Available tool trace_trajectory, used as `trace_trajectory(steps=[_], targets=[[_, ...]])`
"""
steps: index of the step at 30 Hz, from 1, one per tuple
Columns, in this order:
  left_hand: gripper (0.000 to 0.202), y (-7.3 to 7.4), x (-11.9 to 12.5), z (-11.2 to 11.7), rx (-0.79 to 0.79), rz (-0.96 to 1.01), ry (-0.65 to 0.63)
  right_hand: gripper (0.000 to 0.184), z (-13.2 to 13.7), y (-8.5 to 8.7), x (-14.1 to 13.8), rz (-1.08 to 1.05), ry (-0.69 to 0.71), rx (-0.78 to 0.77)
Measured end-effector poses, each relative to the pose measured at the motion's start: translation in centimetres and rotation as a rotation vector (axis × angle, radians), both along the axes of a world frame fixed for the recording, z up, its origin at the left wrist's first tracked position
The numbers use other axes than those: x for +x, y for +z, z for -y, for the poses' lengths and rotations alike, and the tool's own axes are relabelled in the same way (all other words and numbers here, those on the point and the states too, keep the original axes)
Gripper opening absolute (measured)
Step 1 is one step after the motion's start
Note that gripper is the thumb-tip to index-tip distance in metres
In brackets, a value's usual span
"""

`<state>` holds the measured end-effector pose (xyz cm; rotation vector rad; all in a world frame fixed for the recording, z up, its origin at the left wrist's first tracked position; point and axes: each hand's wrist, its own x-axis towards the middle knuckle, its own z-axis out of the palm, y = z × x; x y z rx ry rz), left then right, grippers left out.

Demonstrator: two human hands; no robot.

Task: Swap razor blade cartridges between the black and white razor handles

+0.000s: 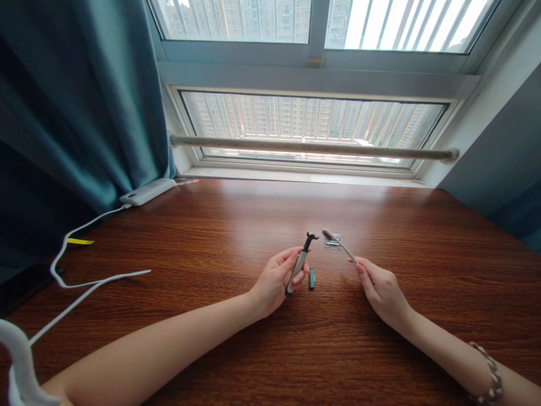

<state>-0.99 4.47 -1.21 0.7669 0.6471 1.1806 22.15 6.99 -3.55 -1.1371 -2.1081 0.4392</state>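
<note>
Here, left hand (273, 282) grips razor handle (299, 265) (tilted); right hand (380, 287) holds brush (336, 241).

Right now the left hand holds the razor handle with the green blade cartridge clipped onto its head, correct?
Not quite. The head view shows the left hand holding the razor handle, but the green blade cartridge is not clipped on: it lies on the table just beside that hand.

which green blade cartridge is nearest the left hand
The bare cartridge just right of the razor handle; the other cartridge lies farther back in a clear case.
</note>
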Motion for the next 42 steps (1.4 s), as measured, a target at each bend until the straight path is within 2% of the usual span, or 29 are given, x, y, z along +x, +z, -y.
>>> trace_trajectory(steps=[5,10,15,17,21,24,26,29,32,37,42], targets=[[0.029,0.1,0.0,0.2,-0.012,-0.040,-0.075,0.024,0.1,0.2,-0.1,-0.004,0.076,0.035],[0.031,-0.1,-0.2,0.2,-0.015,0.012,-0.137,0.019,0.2,0.5,-0.2,0.008,0.017,0.075],[0.032,-0.1,-0.2,0.3,-0.025,-0.002,-0.181,0.020,0.3,0.6,-0.2,0.111,0.067,0.100],[0.033,0.0,-0.1,0.3,-0.024,-0.011,-0.179,0.020,0.2,0.6,-0.2,0.124,0.046,0.080],[0.034,0.7,-0.4,-0.3,0.004,-0.078,-0.105,0.020,-0.1,0.6,-0.2,0.011,-0.055,0.043],[0.031,1.7,-2.0,-2.0,0.073,-0.204,0.032,0.024,-0.1,0.6,0.0,-0.014,-0.080,0.044],[0.029,2.3,-3.7,-3.5,0.126,-0.360,0.133,0.027,0.0,0.5,0.2,0.009,-0.079,0.030],[0.028,2.7,-6.4,-5.3,0.202,-0.748,0.236,0.028,0.2,0.3,0.3,0.045,-0.090,0.000],[0.026,2.2,-7.9,-6.1,0.254,-1.088,0.305,0.028,0.3,0.1,0.4,0.053,-0.095,-0.003],[0.025,0.8,-7.5,-5.8,0.274,-1.209,0.267,0.028,0.1,0.1,0.3,0.057,-0.095,0.021],[0.027,0.3,-6.5,-5.1,0.303,-1.252,0.160,0.023,0.0,0.1,0.2,0.053,-0.090,0.039]])
